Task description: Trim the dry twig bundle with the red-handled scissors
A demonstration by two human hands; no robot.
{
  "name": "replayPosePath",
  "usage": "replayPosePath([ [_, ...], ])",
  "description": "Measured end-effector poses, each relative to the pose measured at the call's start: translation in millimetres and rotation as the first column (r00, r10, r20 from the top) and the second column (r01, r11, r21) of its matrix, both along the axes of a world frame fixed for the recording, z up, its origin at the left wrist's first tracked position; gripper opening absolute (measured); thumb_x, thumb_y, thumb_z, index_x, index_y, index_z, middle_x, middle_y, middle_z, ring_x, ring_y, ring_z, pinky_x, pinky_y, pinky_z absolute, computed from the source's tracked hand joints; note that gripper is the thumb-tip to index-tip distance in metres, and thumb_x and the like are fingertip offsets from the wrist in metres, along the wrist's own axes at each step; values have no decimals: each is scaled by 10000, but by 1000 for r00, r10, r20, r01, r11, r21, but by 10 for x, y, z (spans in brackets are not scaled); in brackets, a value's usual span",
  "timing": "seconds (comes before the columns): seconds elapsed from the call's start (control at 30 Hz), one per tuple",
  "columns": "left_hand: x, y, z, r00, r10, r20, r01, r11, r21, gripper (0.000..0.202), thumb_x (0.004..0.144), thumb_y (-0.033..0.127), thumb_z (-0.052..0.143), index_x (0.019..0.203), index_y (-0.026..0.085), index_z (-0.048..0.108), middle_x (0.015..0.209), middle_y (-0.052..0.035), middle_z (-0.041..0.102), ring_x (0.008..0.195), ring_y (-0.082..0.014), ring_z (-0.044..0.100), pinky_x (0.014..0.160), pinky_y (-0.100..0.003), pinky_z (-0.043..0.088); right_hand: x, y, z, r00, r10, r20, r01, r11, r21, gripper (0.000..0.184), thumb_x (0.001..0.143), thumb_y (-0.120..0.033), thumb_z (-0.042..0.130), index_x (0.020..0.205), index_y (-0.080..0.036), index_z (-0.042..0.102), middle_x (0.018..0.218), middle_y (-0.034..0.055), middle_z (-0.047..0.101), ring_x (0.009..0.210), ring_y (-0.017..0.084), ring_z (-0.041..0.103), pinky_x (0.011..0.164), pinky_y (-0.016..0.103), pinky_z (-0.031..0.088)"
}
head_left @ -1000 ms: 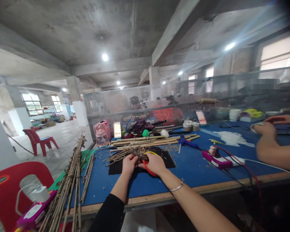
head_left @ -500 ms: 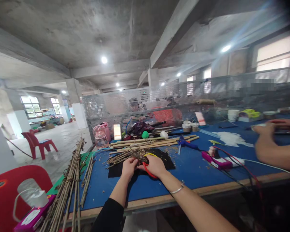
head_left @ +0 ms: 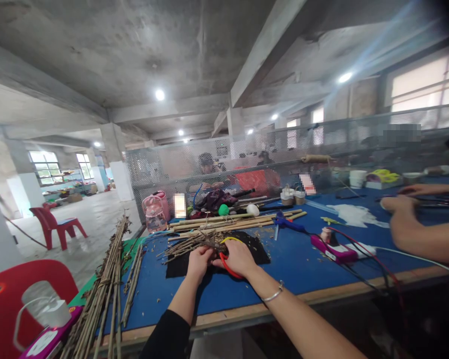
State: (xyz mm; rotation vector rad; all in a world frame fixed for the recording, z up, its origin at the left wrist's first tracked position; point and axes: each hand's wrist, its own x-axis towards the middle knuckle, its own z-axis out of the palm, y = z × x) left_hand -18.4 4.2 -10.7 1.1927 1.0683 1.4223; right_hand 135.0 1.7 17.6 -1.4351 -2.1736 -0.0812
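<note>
My right hand point(head_left: 241, 258) is wrapped around a pair of pruning shears with one red handle point(head_left: 229, 269) and one yellow handle point(head_left: 235, 240). Close beside it, the fingers of my left hand point(head_left: 199, 263) are pinched on a thin dry twig, mostly hidden by the fingers. The shears' blades are hard to make out among the brown pieces. A loose heap of cut twigs point(head_left: 181, 246) lies just beyond my left hand, partly over a black cloth point(head_left: 260, 248). Small chips are scattered around it.
Long bundled sticks point(head_left: 107, 284) lean across the table's left end. Bamboo poles point(head_left: 209, 222) lie behind the heap. A blue glue gun point(head_left: 290, 222), a purple power strip point(head_left: 333, 249) and cables are to the right. Another person's arm point(head_left: 419, 229) reaches in at far right.
The view has shifted slightly. My hands stay together over the heap, with the shears still held. At far right, the other person's hands have moved a little.
</note>
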Motion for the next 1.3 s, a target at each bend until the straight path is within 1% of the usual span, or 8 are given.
replayPosePath([
  [0.13, 2, -1, 2, 1000, 11, 22, -11, 1000, -12, 272, 581, 336, 676, 730, 109, 661, 620, -40, 629, 544, -118, 548, 504, -211, 429, -6, 17, -26, 1000, -20, 0, 20, 997, -80, 543, 630, -676, 511, 869, -191, 561, 850, 78, 632, 824, 225, 589, 706, 296, 403],
  [0.3, 6, -26, 45, 998, 12, 59, -10, 999, -36, 314, 568, 349, 694, 776, 117, 663, 669, -46, 636, 574, -117, 563, 495, -199, 431, 3, 21, -33, 998, -65, 21, 67, 990, -124, 562, 631, -716, 461, 836, -209, 592, 809, 75, 655, 801, 232, 610, 654, 285, 408],
  [0.47, 30, -73, 110, 997, 7, 71, -2, 997, -71, 313, 570, 344, 700, 777, 115, 657, 636, -34, 616, 485, -66, 506, 425, -157, 369, 5, 24, -18, 995, -84, 44, 91, 982, -166, 547, 650, -720, 431, 780, -223, 618, 796, 77, 663, 770, 231, 618, 631, 280, 409],
  [0.6, 37, -80, 127, 996, -2, 88, 9, 997, -72, 304, 599, 333, 678, 812, 120, 638, 670, -30, 620, 473, -53, 504, 419, -148, 371, 2, 31, -39, 994, -107, 36, 111, 983, -147, 542, 656, -711, 436, 811, -223, 613, 813, 73, 660, 780, 228, 616, 644, 282, 412],
  [0.77, 35, -60, 116, 996, 49, 74, -41, 994, -101, 245, 652, 301, 621, 844, 150, 607, 739, -27, 642, 543, -103, 578, 429, -171, 408, 3, 24, -49, 999, -34, -21, 33, 997, -71, 550, 628, -696, 491, 865, -208, 581, 875, 72, 646, 836, 219, 597, 686, 276, 409],
  [0.9, 31, -45, 89, 998, -7, 63, 12, 997, -77, 211, 671, 288, 593, 828, 148, 606, 749, -32, 655, 576, -119, 595, 465, -188, 438, -3, 23, -31, 1000, -10, -10, 9, 997, -73, 549, 618, -681, 520, 861, -192, 575, 868, 84, 639, 868, 224, 583, 729, 283, 401],
  [1.07, 16, -33, 52, 995, -72, 68, 75, 996, -46, 269, 642, 319, 634, 843, 141, 617, 777, -47, 664, 611, -138, 608, 520, -218, 465, -9, 4, 3, 1000, -4, -7, 3, 998, -64, 555, 626, -676, 519, 868, -178, 568, 873, 92, 632, 866, 227, 577, 749, 298, 391],
  [1.3, 11, -32, 43, 993, -96, 67, 99, 994, -36, 304, 598, 337, 678, 818, 136, 619, 765, -58, 666, 618, -148, 609, 554, -239, 475, -10, -14, 9, 1000, -22, 1, 22, 998, -62, 552, 637, -673, 512, 870, -176, 570, 878, 90, 632, 873, 226, 578, 753, 289, 390],
])
